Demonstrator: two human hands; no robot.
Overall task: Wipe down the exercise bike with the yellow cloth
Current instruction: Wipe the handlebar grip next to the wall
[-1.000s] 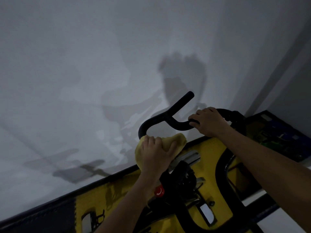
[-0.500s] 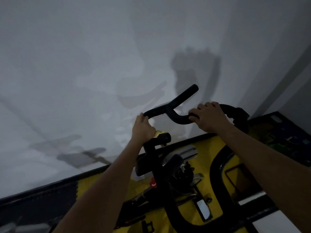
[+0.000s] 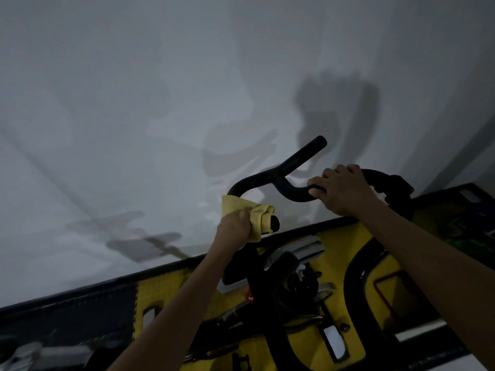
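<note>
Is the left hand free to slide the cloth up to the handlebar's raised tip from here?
Probably yes. The left hand holds the cloth wrapped around the handlebar end, and the bar up to the tip looks bare; the right hand grips farther right.

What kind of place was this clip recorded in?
Probably a home workout corner or small gym, dimly lit. An exercise bike with black handlebars stands on yellow and black interlocking floor mats against a plain white wall.
</note>
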